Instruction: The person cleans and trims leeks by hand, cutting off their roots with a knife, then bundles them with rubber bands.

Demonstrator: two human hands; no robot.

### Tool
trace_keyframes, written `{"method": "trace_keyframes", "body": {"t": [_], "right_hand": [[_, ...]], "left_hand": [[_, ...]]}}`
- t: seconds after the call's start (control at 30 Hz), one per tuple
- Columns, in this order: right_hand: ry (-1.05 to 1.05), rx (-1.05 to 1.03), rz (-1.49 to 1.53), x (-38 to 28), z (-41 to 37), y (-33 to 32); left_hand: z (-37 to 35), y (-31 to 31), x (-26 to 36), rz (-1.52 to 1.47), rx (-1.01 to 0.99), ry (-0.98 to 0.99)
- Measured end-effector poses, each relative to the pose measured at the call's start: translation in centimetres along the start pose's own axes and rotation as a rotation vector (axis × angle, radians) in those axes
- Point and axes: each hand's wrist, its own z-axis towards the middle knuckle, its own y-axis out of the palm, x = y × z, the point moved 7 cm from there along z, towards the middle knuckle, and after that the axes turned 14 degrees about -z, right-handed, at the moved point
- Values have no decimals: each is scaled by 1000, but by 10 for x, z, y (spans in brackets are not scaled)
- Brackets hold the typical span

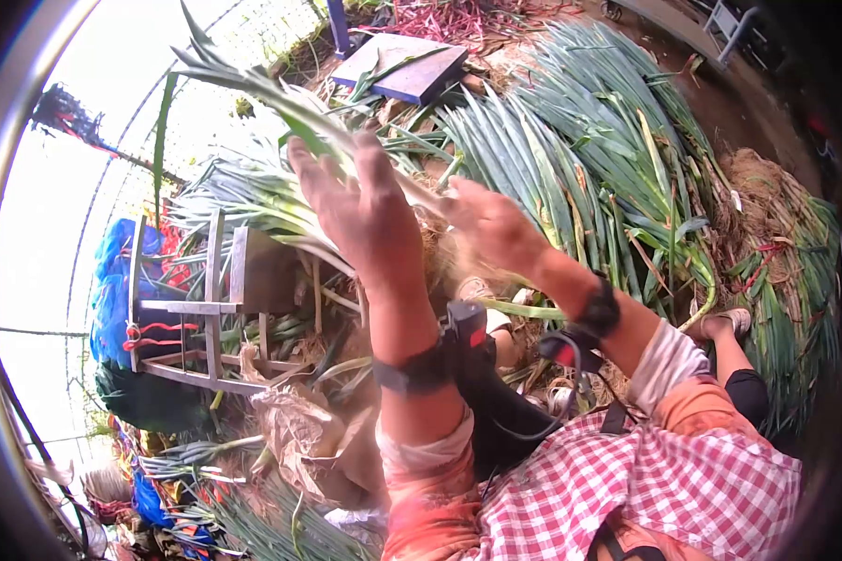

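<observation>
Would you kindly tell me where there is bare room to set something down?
The square platform is mostly bare, though a leaf crosses it; brown ground beyond the large leek pile looks open. It is crowded around the left hand, right hand and metal frame.

A red-and-white checked cloth garment is worn toward five o'clock, with faded orange sleeves and pale bunched cuffs seen at six and four o'clock. Both wrists are ringed by black straps; red is shown on the left wrist's black box.
</observation>
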Motion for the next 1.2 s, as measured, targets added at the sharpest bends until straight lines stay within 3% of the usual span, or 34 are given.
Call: {"method": "trace_keyframes", "body": {"t": [0.07,0.1,0.13,0.23,0.33,0.4,0.6,0.73,0.8,0.93,1.0,1.1,1.13,1.2], "right_hand": [[-4,62,-174,21,6,13],[72,-86,-182,39,-5,22],[18,-70,-187,60,-20,30],[269,-195,-106,134,-78,36],[404,-192,-209,188,-132,13],[489,-297,-312,225,-166,-2],[659,-230,-699,310,-264,-39],[819,-176,-681,305,-284,-27],[796,-324,-722,303,-289,-3],[913,-113,-674,338,-298,4],[862,-132,-618,341,-295,-3],[718,-106,-387,329,-286,-10],[714,-101,-387,326,-284,-13],[643,226,-206,308,-278,-40]], "left_hand": [[-10,5,0,45,-17,11],[-12,8,-1,41,-25,7],[-14,14,-4,-24,-75,-31],[-21,18,-12,-120,-113,-136],[-23,20,-12,-281,-65,-266],[-25,22,-10,-253,3,-244],[-45,49,-21,-171,-125,-327],[-46,54,-28,-152,-168,-394],[-46,60,-33,-145,-191,-416],[-59,80,-39,-108,-241,-466],[-65,89,-45,-58,-373,-456],[-78,92,-59,-33,-288,-552],[-84,95,-70,-106,-372,-611],[-102,102,-85,-156,-501,-715]]}}
